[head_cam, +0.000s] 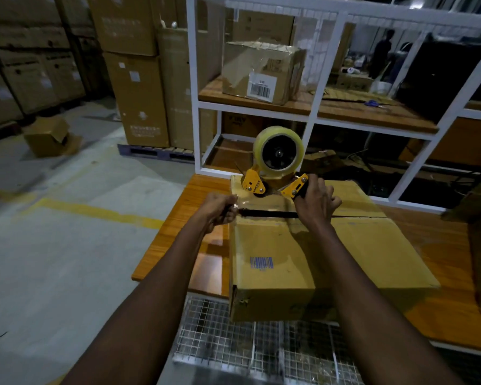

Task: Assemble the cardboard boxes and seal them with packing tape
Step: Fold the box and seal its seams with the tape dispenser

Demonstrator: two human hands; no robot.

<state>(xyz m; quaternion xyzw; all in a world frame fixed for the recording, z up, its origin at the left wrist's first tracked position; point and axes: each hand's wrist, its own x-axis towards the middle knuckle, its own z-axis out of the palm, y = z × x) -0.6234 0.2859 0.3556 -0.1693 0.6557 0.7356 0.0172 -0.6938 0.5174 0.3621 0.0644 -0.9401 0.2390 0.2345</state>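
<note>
Your box sits mid-frame on the table, flaps down, its seam running left to right with a dark gap showing. Your right hand is wrapped around the handle of the tape gun, which stands on the far flap at upper centre, roll up. Your left hand, at the box's left edge, curls its fingers on the loose end of the tape, a clear strip running to the gun. The tape is thin and sticky and will likely fold on itself, so hold the very end and keep it taut. The cardboard looks light and stiff, but the flaps may sag, so press near the edges.
</note>
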